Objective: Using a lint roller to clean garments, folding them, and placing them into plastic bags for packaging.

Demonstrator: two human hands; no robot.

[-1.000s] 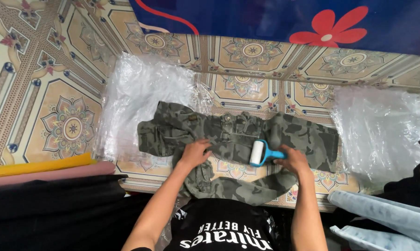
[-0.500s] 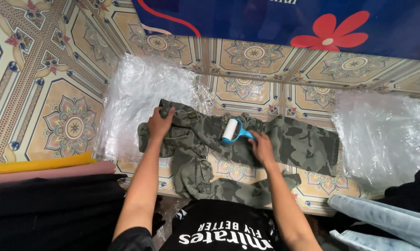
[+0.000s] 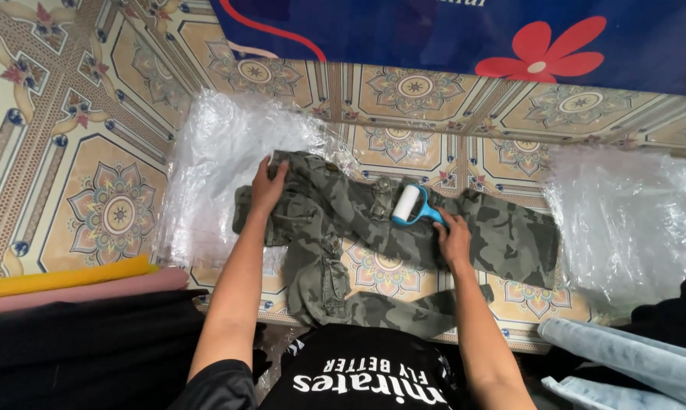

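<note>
Right hand (image 3: pixel 455 241) grips the blue-handled lint roller (image 3: pixel 411 206), now rolled further left along the camouflage trousers (image 3: pixel 502 231) than a second ago. Left hand (image 3: pixel 268 187), moved to the waistband, presses flat, holding nothing.

A single head-worn camera looks steeply down from above the person's chest onto the patterned tile floor (image 3: pixel 107 212). It faces forward, away from the body, toward a blue floral sheet (image 3: pixel 449 38) along the top edge. The view sits at arm's length: both forearms enter from the bottom edge, and the camouflage trousers (image 3: pixel 502 235) fill the middle. No second view shares the scene.
</note>
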